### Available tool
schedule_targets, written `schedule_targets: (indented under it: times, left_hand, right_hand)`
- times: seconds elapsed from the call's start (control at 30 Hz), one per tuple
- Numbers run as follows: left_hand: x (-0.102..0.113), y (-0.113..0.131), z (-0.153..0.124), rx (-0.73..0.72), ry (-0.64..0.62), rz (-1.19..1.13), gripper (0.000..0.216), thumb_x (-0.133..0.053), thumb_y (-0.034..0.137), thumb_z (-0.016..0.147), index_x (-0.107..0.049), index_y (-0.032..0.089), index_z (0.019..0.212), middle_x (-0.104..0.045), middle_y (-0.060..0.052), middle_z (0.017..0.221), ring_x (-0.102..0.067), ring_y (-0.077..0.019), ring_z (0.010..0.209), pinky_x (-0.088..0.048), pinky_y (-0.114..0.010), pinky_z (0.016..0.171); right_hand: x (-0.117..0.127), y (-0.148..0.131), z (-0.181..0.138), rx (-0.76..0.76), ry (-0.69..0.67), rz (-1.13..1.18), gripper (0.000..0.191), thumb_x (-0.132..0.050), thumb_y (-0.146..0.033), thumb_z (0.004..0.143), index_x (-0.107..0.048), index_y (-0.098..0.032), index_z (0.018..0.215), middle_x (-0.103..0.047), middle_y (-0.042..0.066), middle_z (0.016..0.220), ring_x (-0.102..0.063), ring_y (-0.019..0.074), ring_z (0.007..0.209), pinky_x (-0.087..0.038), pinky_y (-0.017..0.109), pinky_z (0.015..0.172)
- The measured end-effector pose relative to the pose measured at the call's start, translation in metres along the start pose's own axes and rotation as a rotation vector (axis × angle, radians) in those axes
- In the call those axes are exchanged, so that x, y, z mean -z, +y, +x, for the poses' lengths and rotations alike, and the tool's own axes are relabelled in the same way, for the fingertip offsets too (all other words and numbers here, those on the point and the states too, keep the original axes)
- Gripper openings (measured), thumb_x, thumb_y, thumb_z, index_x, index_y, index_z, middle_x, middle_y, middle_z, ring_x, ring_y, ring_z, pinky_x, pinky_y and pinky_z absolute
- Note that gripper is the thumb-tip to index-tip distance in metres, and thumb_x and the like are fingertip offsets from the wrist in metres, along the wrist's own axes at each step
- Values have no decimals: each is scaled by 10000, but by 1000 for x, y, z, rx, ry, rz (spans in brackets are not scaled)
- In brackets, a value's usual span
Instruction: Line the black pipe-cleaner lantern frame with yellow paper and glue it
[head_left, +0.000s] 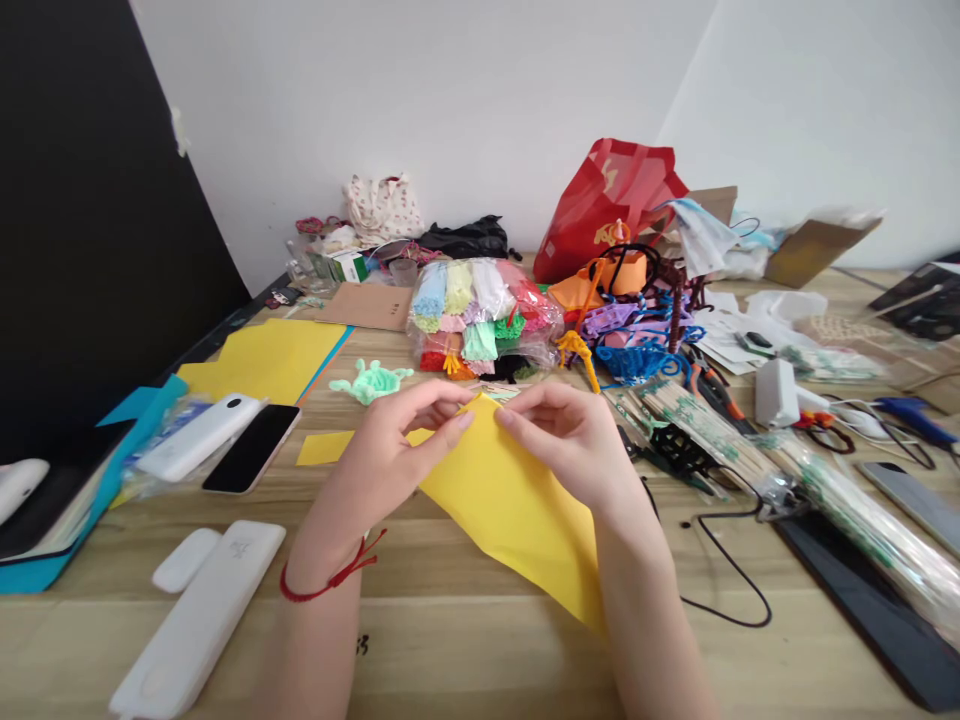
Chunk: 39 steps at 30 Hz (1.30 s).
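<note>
Between my two hands a sheet of yellow paper [517,500] is held above the wooden table, its far tip pinched and slightly folded. My left hand [412,440] closes thumb and fingers on the left side of that tip; a red string bracelet [322,590] circles the wrist. On the other side of the tip, my right hand [566,435] pinches the paper the same way. The sheet slants down toward the right forearm, which hides part of its edge. A yellow paper strip [324,449] lies left of my left hand, and a mint-green fuzzy piece [371,381] sits just beyond it.
Phones, including a black one [253,449], and a white power bank [202,620] lie left. Yellow sheets [262,365] are stacked behind. A bag of pipe cleaners [484,315] and a red bag [611,210] stand at the back. Pliers [712,390] and wrapped sticks [870,530] lie right.
</note>
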<state>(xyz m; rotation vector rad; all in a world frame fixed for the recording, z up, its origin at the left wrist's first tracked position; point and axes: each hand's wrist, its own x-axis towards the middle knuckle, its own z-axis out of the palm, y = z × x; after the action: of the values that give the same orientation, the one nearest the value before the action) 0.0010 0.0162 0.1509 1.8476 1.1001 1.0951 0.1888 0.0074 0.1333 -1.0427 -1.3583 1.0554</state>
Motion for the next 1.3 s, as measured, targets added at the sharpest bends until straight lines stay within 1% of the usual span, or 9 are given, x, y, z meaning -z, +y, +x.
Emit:
schedule_targets:
  times: [0.13,0.4,0.6,0.73,0.87,0.97,1.07,1.23,1.3]
  left_hand:
    - [-6,0,1,-23,23,-1,104,-657,312,909,-698,218,898,-730,9,823,-680,-140,763,-552,-237,741]
    - [-10,-3,3,-27,-31,4,195,-633,387,930,-638,210,847,-671,15,781,-647,-134,741,-532,-236,707]
    - [-13,-3,3,-67,-21,12,136,-614,358,944,-656,230,961,-698,8,859,-664,-140,794,-525,-232,735]
    - [-12,-1,2,-10,-27,12,196,-593,410,960,-643,227,911,-717,7,858,-673,-149,802,-510,-234,724]
    - [-11,0,0,57,12,31,366,-467,512,1002,-665,222,897,-712,-16,830,-662,-175,779,-494,-260,664]
    - [-9,-2,0,113,21,-89,452,-423,563,1009,-703,218,925,-730,-24,829,-689,-184,806,-520,-270,714]
    - [-7,-3,-1,125,35,-134,476,-454,591,990,-717,202,915,-731,-31,814,-697,-190,813,-535,-279,772]
    - [-5,1,-4,118,2,32,415,-489,573,978,-640,218,824,-649,6,741,-599,-157,696,-443,-244,587]
    - [-8,2,-4,114,-41,60,376,-488,565,981,-608,231,856,-636,21,744,-582,-148,679,-415,-240,566]
  right_hand:
    - [0,-3,0,-7,-14,-17,191,-754,-335,771,-643,-206,684,-693,19,696,-644,153,663,-517,272,617]
    - [3,-3,0,2,-105,-21,172,-716,-306,805,-618,-206,704,-658,0,709,-612,129,660,-497,253,618]
    - [6,-1,1,3,-155,-4,159,-707,-297,832,-631,-201,730,-664,-2,729,-612,124,679,-491,248,628]
    - [6,-1,1,-8,-152,-17,145,-700,-278,833,-630,-198,733,-668,-4,733,-612,119,672,-487,246,629]
    - [5,-2,1,-28,-134,-33,145,-707,-285,819,-632,-198,731,-679,1,731,-623,125,670,-489,249,620]
    - [5,-3,1,-38,-132,-15,153,-715,-299,810,-635,-199,726,-684,4,730,-626,126,667,-491,248,612]
    - [5,-3,1,-40,-130,-6,148,-715,-296,807,-637,-202,724,-684,5,730,-627,125,666,-494,247,609]
    - [2,-3,0,-32,-123,-19,139,-712,-274,804,-629,-199,721,-672,-1,721,-619,122,664,-492,247,611]
    - [0,-2,0,-21,-129,-25,137,-707,-264,814,-629,-198,723,-669,-6,718,-616,118,660,-495,245,618]
